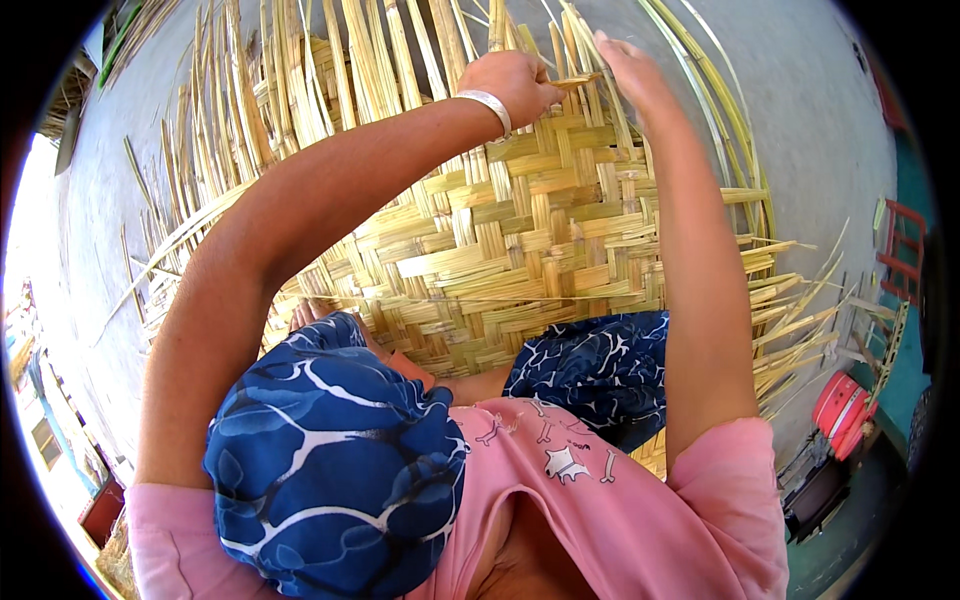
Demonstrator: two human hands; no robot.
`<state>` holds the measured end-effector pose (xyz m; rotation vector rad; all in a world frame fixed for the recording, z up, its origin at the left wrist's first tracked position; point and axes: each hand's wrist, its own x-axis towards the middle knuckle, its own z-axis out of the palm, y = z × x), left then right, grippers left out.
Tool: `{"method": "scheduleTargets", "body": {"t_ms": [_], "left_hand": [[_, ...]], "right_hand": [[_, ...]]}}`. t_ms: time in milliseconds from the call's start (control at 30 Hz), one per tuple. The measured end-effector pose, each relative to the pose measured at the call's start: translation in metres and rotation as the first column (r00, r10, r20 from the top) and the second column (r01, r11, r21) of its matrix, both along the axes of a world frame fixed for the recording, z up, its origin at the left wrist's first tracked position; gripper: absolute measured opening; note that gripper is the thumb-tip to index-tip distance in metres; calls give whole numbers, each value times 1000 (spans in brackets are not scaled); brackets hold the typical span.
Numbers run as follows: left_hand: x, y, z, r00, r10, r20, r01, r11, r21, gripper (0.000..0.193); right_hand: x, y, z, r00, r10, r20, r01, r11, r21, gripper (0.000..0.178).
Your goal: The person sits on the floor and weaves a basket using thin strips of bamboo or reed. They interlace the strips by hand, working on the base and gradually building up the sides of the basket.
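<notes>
A partly woven mat (540, 235) of flat, pale yellow-green split strips lies in front of me and under my legs. At its far edge my left hand (508, 85), with a white bangle on the wrist, is closed on a strip (578, 80) whose short brownish end sticks out to the right. My right hand (630, 68) is just right of that end, edge-on, with fingers stretched out and nothing seen in them. Upright loose strips (400, 55) run away from the weave beyond my left hand. Both hands partly cover the strips behind them.
Long green-yellow strips (720, 95) curve over the grey floor (810, 140) at the right. Loose ends (790, 315) fan out from the mat's right side. Further right are a red frame (902, 250) and a pink-red bundle (845, 412). My patterned blue knee (340, 450) rises near me.
</notes>
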<state>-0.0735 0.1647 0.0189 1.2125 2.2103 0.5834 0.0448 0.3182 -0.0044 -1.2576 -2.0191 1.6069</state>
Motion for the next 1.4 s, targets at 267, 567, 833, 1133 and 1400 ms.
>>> {"method": "scheduleTargets", "body": {"t_ms": [267, 567, 833, 1133, 1400], "left_hand": [[-3, 1, 0, 994, 110, 9, -110, 992, 59, 34], [-6, 4, -8, 942, 323, 93, -330, 942, 69, 33], [-22, 14, 1, 991, -3, 137, 24, 988, -152, 31], [-33, -41, -6, 837, 106, 537, -272, 932, 240, 33], [-73, -189, 1, 745, 416, 521, -543, 832, 112, 25]], "right_hand": [[-30, 8, -7, 986, 77, -151, -130, 914, -384, 58], [-24, -15, 20, 979, 177, -104, -202, 921, -332, 49], [-13, -48, 54, 984, 87, -153, -108, 986, -130, 39], [-12, -31, 19, 963, 186, -196, -215, 967, -138, 40], [-21, -32, 15, 915, 307, 263, -334, 940, 65, 65]]}}
